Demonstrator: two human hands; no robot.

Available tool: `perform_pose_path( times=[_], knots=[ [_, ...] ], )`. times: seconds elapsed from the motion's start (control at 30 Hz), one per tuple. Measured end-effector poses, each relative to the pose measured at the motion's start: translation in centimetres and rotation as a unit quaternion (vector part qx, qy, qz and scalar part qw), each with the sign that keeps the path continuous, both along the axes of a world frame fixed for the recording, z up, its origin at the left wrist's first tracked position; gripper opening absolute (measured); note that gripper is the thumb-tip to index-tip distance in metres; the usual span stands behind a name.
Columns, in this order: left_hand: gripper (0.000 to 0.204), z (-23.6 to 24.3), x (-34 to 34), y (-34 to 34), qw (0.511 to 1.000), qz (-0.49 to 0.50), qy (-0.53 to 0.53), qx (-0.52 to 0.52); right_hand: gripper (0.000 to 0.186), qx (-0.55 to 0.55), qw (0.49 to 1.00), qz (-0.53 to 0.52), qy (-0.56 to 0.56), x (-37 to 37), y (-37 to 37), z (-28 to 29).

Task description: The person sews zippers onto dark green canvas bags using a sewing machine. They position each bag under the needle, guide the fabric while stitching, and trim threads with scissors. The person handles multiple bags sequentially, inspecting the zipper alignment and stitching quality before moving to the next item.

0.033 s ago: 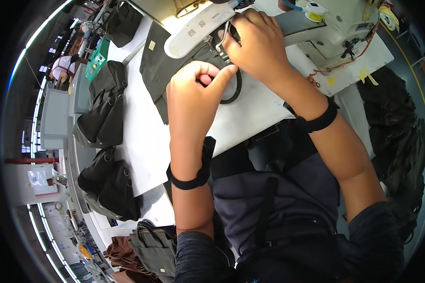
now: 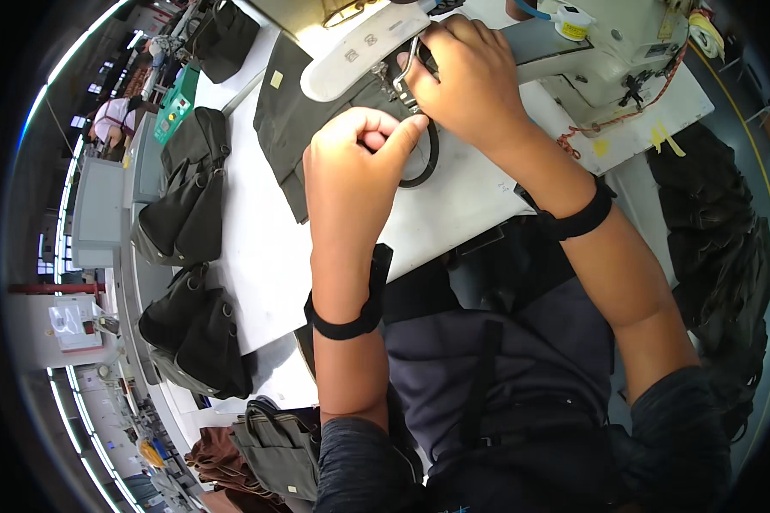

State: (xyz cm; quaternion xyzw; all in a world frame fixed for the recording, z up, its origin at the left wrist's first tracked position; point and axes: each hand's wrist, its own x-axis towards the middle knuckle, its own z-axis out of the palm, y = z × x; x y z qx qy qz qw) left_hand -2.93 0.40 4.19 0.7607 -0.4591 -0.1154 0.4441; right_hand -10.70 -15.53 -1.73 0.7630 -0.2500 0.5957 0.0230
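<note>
Fingers curled, my left hand (image 2: 351,171) pinches at the tip of its thumb just below the needle area of a white sewing machine (image 2: 364,53). What it pinches is too small to make out. A black looped strip (image 2: 434,158) curves down to the right of that thumb onto the white tabletop. My right hand (image 2: 475,85) is closed beside the machine's head, its thumb and bent forefinger by a curved metal bar (image 2: 411,67); the inside of its grip is hidden. Dark fabric (image 2: 284,107) with a small pale label lies under the machine, left of my hands.
Dark bags (image 2: 184,209) line the left of the white table (image 2: 261,282). An olive handbag (image 2: 278,449) and brown pieces (image 2: 214,457) are at lower left. Dark fabric pieces (image 2: 714,256) hang at right. A white-capped bottle (image 2: 571,21) stands on the machine. A person (image 2: 111,124) is far left.
</note>
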Motion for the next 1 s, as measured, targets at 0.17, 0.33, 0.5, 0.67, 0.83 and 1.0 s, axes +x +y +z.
perform_pose_path(
  times=[0.17,0.33,0.5,0.67,0.83,1.0],
  knots=[
    [0.021,-0.3,0.8,-0.1,0.997,-0.024,0.072,-0.015,0.03,0.011,1.0,0.005,0.019,-0.1,0.0,0.2],
    [0.018,-0.5,2.0,0.0,1.0,0.017,0.01,-0.006,0.033,0.03,0.999,0.018,0.033,-0.4,0.2,0.4],
    [0.019,0.2,3.6,-0.7,0.998,-0.009,-0.048,0.029,0.033,0.034,0.998,0.014,0.047,-0.4,0.2,0.4],
    [0.021,1.1,4.8,-1.8,0.991,-0.02,-0.093,0.099,0.032,0.026,0.999,0.016,0.043,-0.3,0.1,0.3],
    [0.025,1.1,5.3,-2.0,0.984,0.035,-0.143,0.104,0.031,0.022,0.999,0.019,0.04,-0.3,0.1,0.3],
    [0.019,0.2,5.1,-0.1,0.946,0.117,-0.3,0.036,0.03,0.02,0.999,0.016,0.035,-0.2,0.1,0.2]
  ],
)
